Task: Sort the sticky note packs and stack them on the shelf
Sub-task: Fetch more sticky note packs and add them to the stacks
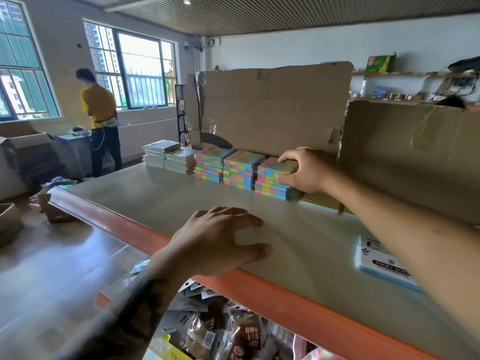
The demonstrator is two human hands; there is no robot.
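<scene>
Three stacks of multicoloured sticky note packs stand side by side at the back of the pale shelf top (pixel 161 203). My right hand (pixel 302 171) grips the right end of the rightmost stack (pixel 268 179), thumb on the lower packs and fingers curled over the top pack. The middle stack (pixel 240 168) and the left stack (pixel 211 163) stand untouched. Left of them sit two stacks of pale green packs (pixel 168 158). My left hand (pixel 220 239) rests flat on the shelf near its orange front edge, fingers spread. A blue sticky note pack (pixel 376 263) lies under my right forearm.
Tall cardboard sheets (pixel 272 105) stand behind the stacks, another (pixel 410 152) at the right. Snack packets (pixel 220 331) fill the shelf below. A person in a yellow shirt (pixel 100 120) stands by the windows. Open cardboard boxes (pixel 10 222) sit on the floor at left.
</scene>
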